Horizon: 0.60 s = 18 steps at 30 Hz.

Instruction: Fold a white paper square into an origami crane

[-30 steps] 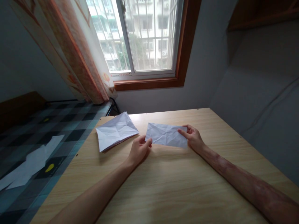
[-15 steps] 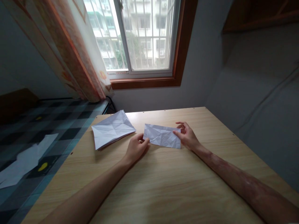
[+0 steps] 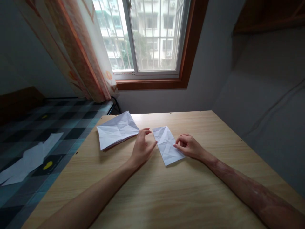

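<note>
A small folded sheet of white paper, marked with creases, lies aslant on the wooden table between my hands. My right hand has its thumb and fingers pinched together at the paper's right edge. On the other side, my left hand is open, thumb and fingers apart, with the thumb tip close to the paper's left edge. Whether that thumb touches the paper I cannot tell. Just beyond my left hand rests a larger stack of creased white paper, its near corner almost at my fingers.
The light wooden table ends at a wall below a barred window. To the left are a bed with a checked cover, loose white paper on it, and a curtain. A shelf hangs upper right.
The small folded paper has turned from lying crosswise to slanting toward me. My left hand has let go of it and opened. My right hand has shifted slightly nearer along its edge.
</note>
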Tool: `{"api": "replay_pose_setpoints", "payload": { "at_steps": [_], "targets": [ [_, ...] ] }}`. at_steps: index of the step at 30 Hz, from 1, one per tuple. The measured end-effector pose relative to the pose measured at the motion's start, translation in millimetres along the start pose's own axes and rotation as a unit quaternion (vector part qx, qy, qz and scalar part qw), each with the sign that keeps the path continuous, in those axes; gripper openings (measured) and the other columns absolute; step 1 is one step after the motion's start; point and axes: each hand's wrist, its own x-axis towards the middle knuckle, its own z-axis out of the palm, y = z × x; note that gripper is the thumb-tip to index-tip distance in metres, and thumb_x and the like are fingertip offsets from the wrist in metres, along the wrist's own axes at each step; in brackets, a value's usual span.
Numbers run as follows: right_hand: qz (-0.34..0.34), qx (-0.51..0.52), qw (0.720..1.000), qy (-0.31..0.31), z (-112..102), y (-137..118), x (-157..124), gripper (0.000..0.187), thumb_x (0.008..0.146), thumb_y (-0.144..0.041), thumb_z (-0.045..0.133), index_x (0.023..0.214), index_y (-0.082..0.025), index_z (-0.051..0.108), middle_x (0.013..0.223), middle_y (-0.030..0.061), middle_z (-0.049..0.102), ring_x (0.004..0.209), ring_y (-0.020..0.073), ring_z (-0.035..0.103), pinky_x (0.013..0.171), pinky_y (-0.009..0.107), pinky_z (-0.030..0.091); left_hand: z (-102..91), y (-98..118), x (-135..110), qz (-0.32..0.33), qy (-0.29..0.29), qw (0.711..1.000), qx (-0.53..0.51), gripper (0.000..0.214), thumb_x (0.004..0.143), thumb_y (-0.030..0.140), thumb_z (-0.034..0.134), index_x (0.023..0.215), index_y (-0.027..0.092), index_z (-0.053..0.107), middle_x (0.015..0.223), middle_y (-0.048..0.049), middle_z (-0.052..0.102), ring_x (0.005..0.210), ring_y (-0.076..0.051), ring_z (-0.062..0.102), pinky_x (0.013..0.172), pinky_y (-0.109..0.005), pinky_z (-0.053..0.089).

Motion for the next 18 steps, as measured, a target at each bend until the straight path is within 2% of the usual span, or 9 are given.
{"api": "replay_pose_setpoints", "payload": {
  "at_steps": [2,4,7,9,10,12,15,16,18],
  "targets": [
    [-0.025,-0.008,1.000,-0.015,-1,-2,-1,0.024,0.100,-0.038,0.073,0.081,-0.023,0.074,0.055,-0.0071,0.055,0.055,0.0145,0.053,0.103,0.045,0.053,-0.8,3,-2,0.059,-0.006,0.996,0.060,0.024,0.093,0.026,0.078,0.115,0.023,0.068,0.132,-0.0115,0.068,0.126,-0.029,0.067,0.108,-0.049,0.056],
    [-0.050,-0.007,0.998,-0.036,-3,-4,-3,0.026,0.102,-0.036,0.069,0.081,-0.024,0.075,0.056,-0.0069,0.057,0.055,0.0142,0.053,0.111,0.048,0.049,-0.9,7,-5,0.104,-0.046,0.988,0.100,0.016,0.097,0.029,0.076,0.112,0.025,0.072,0.126,-0.0100,0.070,0.119,-0.028,0.069,0.106,-0.049,0.056],
    [-0.094,0.000,0.993,-0.073,-8,-10,-4,0.033,0.106,-0.034,0.064,0.076,-0.024,0.075,0.058,-0.0046,0.059,0.059,0.0158,0.056,0.111,0.047,0.049,0.2,13,-8,0.151,-0.119,0.972,0.137,0.014,0.101,0.034,0.072,0.111,0.026,0.076,0.128,-0.0094,0.074,0.113,-0.027,0.072,0.103,-0.048,0.057],
    [-0.115,0.010,0.990,-0.075,-9,-12,-4,0.038,0.107,-0.033,0.061,0.072,-0.025,0.073,0.060,-0.0023,0.062,0.061,0.0170,0.057,0.102,0.044,0.052,1.1,14,-8,0.169,-0.169,0.959,0.153,0.015,0.102,0.037,0.072,0.109,0.026,0.078,0.126,-0.0090,0.077,0.109,-0.027,0.074,0.102,-0.048,0.058],
    [-0.117,0.013,0.991,-0.058,-10,-13,-3,0.039,0.108,-0.033,0.061,0.072,-0.025,0.073,0.064,-0.0004,0.065,0.064,0.0184,0.059,0.097,0.043,0.054,1.4,13,-8,0.177,-0.193,0.953,0.154,0.015,0.102,0.038,0.071,0.109,0.026,0.078,0.124,-0.0087,0.078,0.108,-0.027,0.075,0.102,-0.047,0.059],
    [-0.099,0.007,0.995,0.017,-9,-10,-2,0.032,0.106,-0.033,0.063,0.077,-0.025,0.074,0.080,0.0050,0.073,0.080,0.0231,0.066,0.091,0.042,0.055,1.2,12,-6,0.190,-0.233,0.944,0.137,0.017,0.104,0.037,0.069,0.112,0.026,0.079,0.124,-0.0077,0.081,0.111,-0.027,0.076,0.103,-0.046,0.059],
    [-0.033,-0.023,0.988,0.148,-5,1,0,0.012,0.100,-0.034,0.070,0.105,-0.024,0.075,0.111,0.0116,0.076,0.111,0.0311,0.069,0.103,0.050,0.054,-1.2,9,-2,0.212,-0.282,0.934,0.060,0.022,0.111,0.031,0.059,0.123,0.028,0.078,0.134,-0.0057,0.080,0.123,-0.023,0.076,0.111,-0.042,0.057],
    [-0.006,-0.031,0.985,0.171,-4,6,1,0.022,0.097,-0.037,0.074,0.115,-0.024,0.074,0.119,0.0132,0.075,0.116,0.0330,0.068,0.107,0.053,0.053,-2.4,8,-1,0.218,-0.296,0.929,0.034,0.025,0.113,0.030,0.055,0.125,0.028,0.077,0.136,-0.0052,0.079,0.126,-0.022,0.075,0.115,-0.040,0.056],
    [0.054,-0.035,0.982,0.175,-1,15,2,0.044,0.088,-0.042,0.083,0.126,-0.022,0.072,0.126,0.0149,0.074,0.118,0.0354,0.068,0.107,0.055,0.055,-4.4,7,0,0.228,-0.314,0.922,0.007,0.029,0.115,0.027,0.051,0.127,0.028,0.076,0.138,-0.0050,0.079,0.131,-0.021,0.073,0.119,-0.039,0.053]
  ]
}}
